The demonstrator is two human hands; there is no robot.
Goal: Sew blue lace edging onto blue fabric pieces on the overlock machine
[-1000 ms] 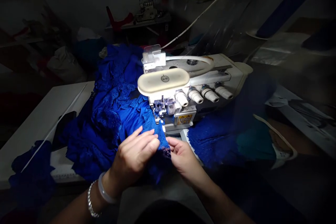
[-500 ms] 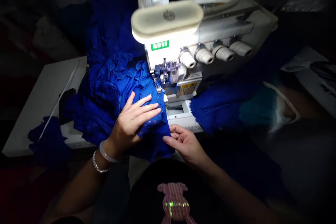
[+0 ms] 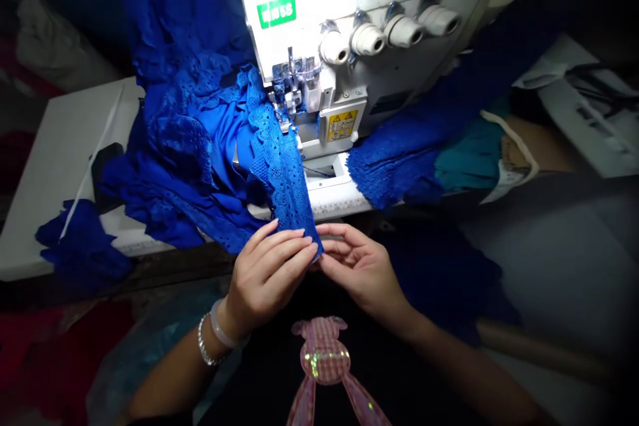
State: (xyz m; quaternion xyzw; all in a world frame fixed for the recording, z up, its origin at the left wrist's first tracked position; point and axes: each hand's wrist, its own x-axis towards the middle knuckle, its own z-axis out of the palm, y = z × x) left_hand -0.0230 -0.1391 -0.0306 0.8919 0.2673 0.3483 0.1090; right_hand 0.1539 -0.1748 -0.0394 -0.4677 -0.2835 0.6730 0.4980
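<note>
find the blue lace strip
In the head view, the blue lace strip runs from the overlocker's presser foot down between the left hand and right hand.

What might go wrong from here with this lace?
The blue lace strip is pinched only at its end by the left hand and right hand, so it may slip or skew at the presser foot of the white overlock machine. The loose blue fabric heaped alongside could also drag on it.

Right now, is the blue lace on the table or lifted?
The lace: near end lifted, held past the table by left hand and right hand.
</note>
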